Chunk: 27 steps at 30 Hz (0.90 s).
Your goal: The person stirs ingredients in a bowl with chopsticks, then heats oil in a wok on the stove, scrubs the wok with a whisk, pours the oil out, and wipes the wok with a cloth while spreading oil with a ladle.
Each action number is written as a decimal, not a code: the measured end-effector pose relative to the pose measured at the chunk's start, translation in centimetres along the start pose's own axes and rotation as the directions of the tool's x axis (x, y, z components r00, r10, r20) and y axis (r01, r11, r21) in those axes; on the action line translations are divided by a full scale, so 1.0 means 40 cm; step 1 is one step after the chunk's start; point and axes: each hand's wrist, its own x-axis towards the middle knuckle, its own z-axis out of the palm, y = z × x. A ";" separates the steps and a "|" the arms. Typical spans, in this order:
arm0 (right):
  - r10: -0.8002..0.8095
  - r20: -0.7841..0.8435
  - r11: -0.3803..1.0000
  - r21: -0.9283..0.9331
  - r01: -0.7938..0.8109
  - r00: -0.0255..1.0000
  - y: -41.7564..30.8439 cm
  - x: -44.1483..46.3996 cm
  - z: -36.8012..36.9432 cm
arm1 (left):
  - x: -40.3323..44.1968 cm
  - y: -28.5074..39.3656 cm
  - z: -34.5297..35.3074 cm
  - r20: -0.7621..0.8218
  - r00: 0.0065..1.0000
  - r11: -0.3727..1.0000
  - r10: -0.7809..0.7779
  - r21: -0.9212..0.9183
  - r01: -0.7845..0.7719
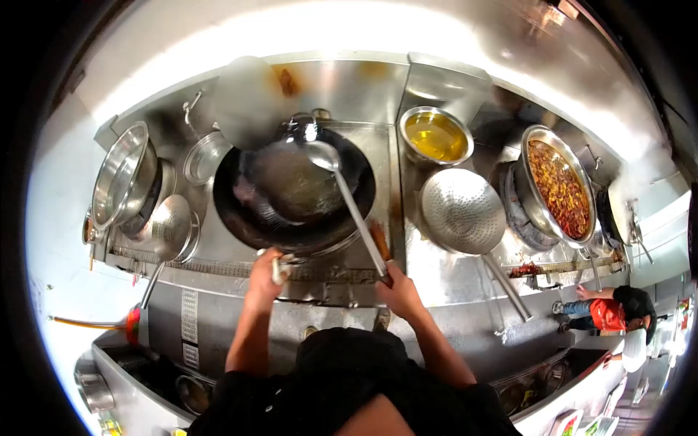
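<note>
A large black wok (229,192) sits on the steel range, with dark, glossy liquid in its bowl. At the wok's near rim, my left hand (266,276) is closed around a pale folded cloth (280,267); whether it also grips a wok handle is hidden. My right hand (400,288) is wrapped round the end of a long-handled steel ladle (354,207). The ladle's bowl rests over the far side of the wok, above or touching the liquid; I cannot tell which. A brown wooden handle (379,241) lies just beyond my right hand.
To the right are a bowl of yellow oil (438,136), a perforated strainer (463,211) and a basin of reddish-brown food (558,187). On the left stand a steel basin (125,176) and another strainer (173,227). People (611,309) stand far right. A grey blur hides the wok's far-left edge.
</note>
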 end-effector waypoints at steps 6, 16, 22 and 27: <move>-0.182 0.181 0.954 -0.207 0.218 0.966 -0.104 0.167 -0.279 | -0.104 0.070 0.252 -0.156 0.984 0.987 -0.087 0.119 0.106; -0.366 0.265 0.816 -0.369 0.445 0.892 -0.184 0.399 -0.480 | -0.118 0.134 0.608 -0.220 0.972 0.953 0.078 0.303 -0.007; -0.400 0.171 0.843 -0.317 0.434 0.901 -0.169 0.495 -0.563 | -0.077 0.180 0.840 -0.142 0.978 0.829 0.153 0.556 -0.049; -0.402 0.111 0.891 -0.183 0.416 0.909 -0.137 0.582 -0.605 | -0.070 0.218 1.038 -0.073 0.965 0.717 0.254 0.684 -0.137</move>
